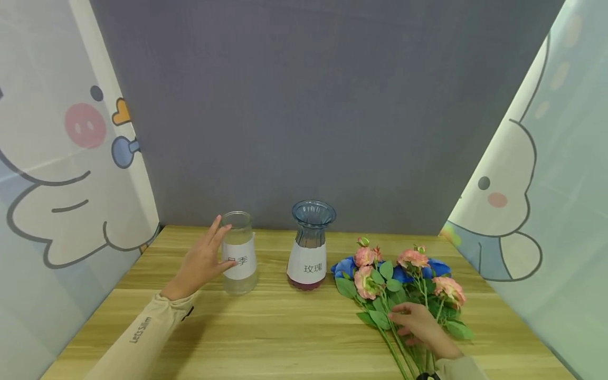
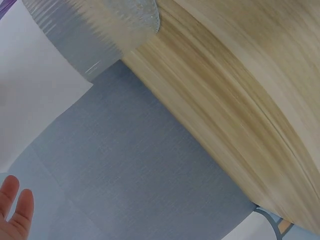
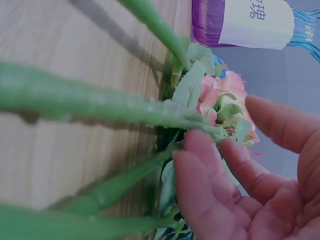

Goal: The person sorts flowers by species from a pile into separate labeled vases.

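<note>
My left hand (image 1: 201,261) is at the left side of a clear glass vase (image 1: 239,285) with a white paper label. Its fingers are spread near the rim and the thumb lies in front of the label; firm contact cannot be made out. In the left wrist view, two fingertips (image 2: 21,210) show straight beside the label. My right hand (image 1: 420,327) is over the green stems of pink flowers (image 1: 368,282). In the right wrist view its fingers (image 3: 202,185) reach beside a stem (image 3: 100,102), with thumb and fingers apart.
A blue-to-purple glass vase (image 1: 307,261), also labelled, stands right of the clear one. Blue flowers (image 1: 343,267) lie beneath the pink ones on the wooden table (image 1: 275,338). A grey panel (image 1: 309,105) rises behind, with cartoon-printed sheets (image 1: 62,174) at the sides.
</note>
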A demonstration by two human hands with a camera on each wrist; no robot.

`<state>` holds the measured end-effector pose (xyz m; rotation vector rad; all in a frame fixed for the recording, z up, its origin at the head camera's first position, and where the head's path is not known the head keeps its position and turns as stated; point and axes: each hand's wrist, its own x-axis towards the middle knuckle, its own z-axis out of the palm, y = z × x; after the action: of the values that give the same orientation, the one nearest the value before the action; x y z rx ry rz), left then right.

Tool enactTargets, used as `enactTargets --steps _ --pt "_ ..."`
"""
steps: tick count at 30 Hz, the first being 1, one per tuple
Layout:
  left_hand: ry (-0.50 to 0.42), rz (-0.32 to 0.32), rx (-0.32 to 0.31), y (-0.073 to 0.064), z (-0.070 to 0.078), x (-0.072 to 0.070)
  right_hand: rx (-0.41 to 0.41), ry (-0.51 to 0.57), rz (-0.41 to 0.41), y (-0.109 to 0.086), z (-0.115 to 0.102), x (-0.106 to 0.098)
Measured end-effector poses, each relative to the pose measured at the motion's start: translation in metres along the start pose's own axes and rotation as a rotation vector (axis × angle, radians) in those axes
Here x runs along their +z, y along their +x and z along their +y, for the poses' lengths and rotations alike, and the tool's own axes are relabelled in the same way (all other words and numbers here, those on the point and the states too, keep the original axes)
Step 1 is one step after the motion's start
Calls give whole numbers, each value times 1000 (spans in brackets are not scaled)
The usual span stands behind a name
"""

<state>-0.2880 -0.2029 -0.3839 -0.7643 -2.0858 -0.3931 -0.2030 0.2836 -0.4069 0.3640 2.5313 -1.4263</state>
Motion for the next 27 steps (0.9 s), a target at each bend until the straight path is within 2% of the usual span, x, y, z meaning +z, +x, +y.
enactTargets --steps 8,17,22,27 --pt "8 18 12 0 -1 -2 5 -78 -14 7 -2 4" --pt "-4 -11 -16 0 4 0 49 -156 -48 4 1 9" --pt "1 -8 -31 0 6 -2 18 -156 -32 4 2 11" --pt "1 -15 -35 1 8 -3 -62 -172 -23 5 0 11"
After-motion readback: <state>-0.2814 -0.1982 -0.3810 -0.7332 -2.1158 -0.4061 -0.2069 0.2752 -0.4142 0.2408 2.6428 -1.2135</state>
